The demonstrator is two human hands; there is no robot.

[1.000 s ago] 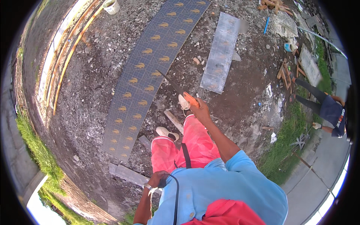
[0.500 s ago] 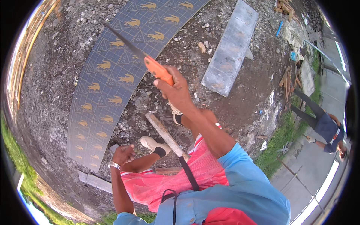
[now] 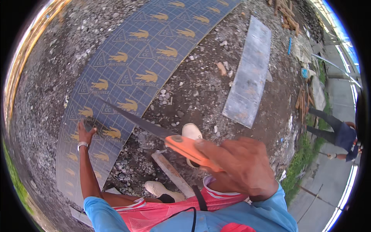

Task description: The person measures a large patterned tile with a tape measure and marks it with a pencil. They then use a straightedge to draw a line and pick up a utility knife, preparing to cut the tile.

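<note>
My right hand (image 3: 241,166) is closed around the orange handle of a handsaw (image 3: 185,149). The dark, tapering blade points up and to the left over a long blue-grey plywood panel (image 3: 127,89) with a printed grid and gold animal marks. Down at the panel's lower left part is my left hand (image 3: 85,133), thumb and fingers apart, with nothing seen in it. It appears to rest on the panel's surface; the contact is hard to make out. The panel lies on the gravel, with the saw blade above its right edge.
A grey board (image 3: 249,73) lies to the right on rough soil. Near my light shoes a short wooden stick (image 3: 172,174) lies on the stones. Scrap wood (image 3: 286,17) is piled at the far right. Another person (image 3: 340,131) stands on concrete beyond a grass strip.
My left hand has gone from near my knee out to the panel, and its fingers have spread. My right hand has come lower, nearer and rightward with the saw, its blade now flatter.
</note>
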